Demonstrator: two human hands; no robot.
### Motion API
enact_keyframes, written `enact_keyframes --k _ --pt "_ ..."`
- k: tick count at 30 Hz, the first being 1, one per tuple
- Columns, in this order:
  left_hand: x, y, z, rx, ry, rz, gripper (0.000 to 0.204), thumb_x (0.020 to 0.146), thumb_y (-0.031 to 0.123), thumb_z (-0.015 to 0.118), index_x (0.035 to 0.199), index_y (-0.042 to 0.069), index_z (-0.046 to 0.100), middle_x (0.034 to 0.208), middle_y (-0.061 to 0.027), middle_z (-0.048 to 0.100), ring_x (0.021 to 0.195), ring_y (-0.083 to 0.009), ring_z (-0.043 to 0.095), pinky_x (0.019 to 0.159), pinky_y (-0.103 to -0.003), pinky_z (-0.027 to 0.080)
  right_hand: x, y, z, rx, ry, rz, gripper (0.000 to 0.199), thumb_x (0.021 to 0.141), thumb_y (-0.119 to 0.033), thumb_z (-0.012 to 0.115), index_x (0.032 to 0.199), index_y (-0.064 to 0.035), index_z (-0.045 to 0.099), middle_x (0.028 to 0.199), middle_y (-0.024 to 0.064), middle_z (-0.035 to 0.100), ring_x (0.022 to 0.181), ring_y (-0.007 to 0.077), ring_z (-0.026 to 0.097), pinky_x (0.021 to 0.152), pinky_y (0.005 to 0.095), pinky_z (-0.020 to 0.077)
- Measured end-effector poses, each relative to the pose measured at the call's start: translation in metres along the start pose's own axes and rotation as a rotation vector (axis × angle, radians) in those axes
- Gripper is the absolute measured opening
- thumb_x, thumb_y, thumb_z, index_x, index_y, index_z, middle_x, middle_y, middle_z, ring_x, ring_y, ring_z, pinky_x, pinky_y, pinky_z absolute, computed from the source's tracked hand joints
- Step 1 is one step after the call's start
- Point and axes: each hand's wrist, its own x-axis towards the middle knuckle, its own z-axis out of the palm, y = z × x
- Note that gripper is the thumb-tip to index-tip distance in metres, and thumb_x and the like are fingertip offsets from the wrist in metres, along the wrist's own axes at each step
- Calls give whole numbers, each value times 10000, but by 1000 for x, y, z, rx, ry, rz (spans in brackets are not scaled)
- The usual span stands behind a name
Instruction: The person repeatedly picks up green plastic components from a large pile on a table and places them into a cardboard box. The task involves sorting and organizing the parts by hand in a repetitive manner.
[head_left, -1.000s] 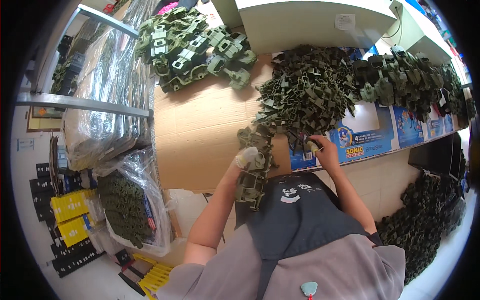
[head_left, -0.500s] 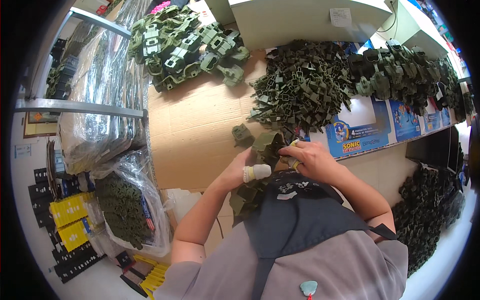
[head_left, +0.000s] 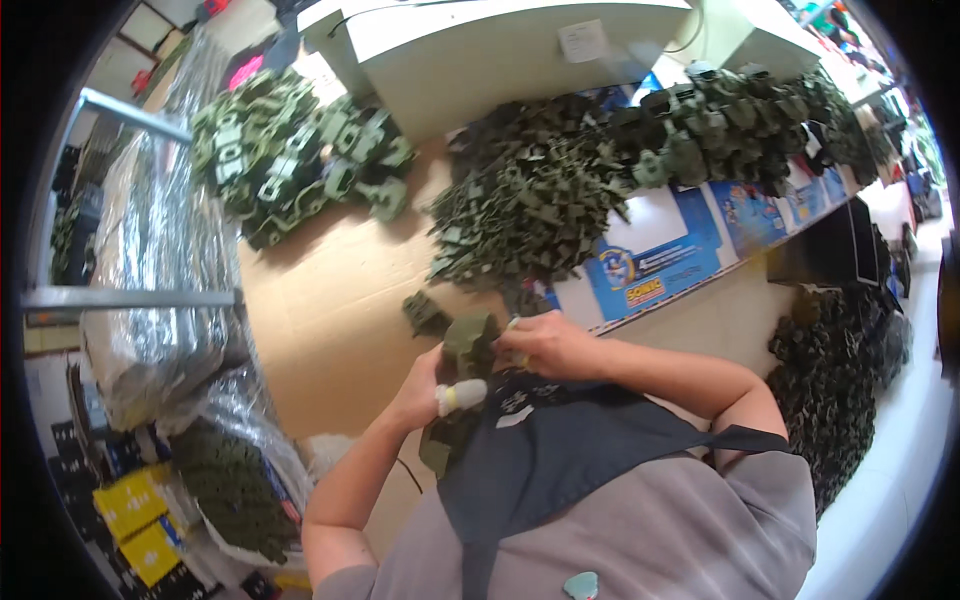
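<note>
My left hand (head_left: 420, 395) is closed round an olive-green moulded plastic part (head_left: 468, 343), boxy and curved. Its thumb wears a white finger cover with a yellow band. My right hand (head_left: 553, 346) is pinched against the right side of that part, its covered fingertips together; whatever lies between them is hidden. More green plastic (head_left: 440, 440) shows below my left hand, against the dark apron (head_left: 530, 460). A small green piece (head_left: 426, 313) rests on the cardboard just beyond my hands.
Cardboard (head_left: 320, 320) covers the worktop. Heaps of larger green parts (head_left: 300, 150) and small dark-green pieces (head_left: 530, 190) lie on it, near a blue printed box panel (head_left: 655, 255). Left stand a metal rack (head_left: 140, 298) and plastic-wrapped stacks (head_left: 150, 250); a dark-green pile (head_left: 830, 390) is at right.
The view has turned and shifted, so the bench appears farther left and tilted. Both hands stay together at the green part, with the right still pinched at its side.
</note>
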Motion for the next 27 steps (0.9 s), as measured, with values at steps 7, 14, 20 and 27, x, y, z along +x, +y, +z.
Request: enact_keyframes --k 7,14,20,27 --pt "11 2 -2 32 -27 -139 532 672 127 699 1132 18 453 1054 -51 529 945 -133 500 838 -282 397 -15 2 9 13 31 100 394 624 7 520 1001 -102 544 801 119 555 711 304 556 610 394 462" --pt "8 -11 -36 -555 384 -168 427 768 348 584 1062 49 505 865 -69 586 680 -172 585 575 -314 513 -73 169 -75 -346 546 574 370 697 -90 587 1064 -129 560 907 154 540 841 308 513 749 367 439" --pt "27 -26 -46 -684 464 26 435 780 405 564 1042 61 514 886 -95 592 715 -201 592 630 -331 519 -96 257 -25 -508 471 896 494 608 -97 611 1089 -145 506 990 171 488 862 318 509 729 393 442" --pt "40 -25 -36 -875 233 130 451 832 425 452 1105 67 482 899 -135 584 760 -225 588 611 -325 528 -121 265 -24 -258 613 722 322 655 -10 522 968 -68 569 881 158 596 790 288 585 694 349 463"
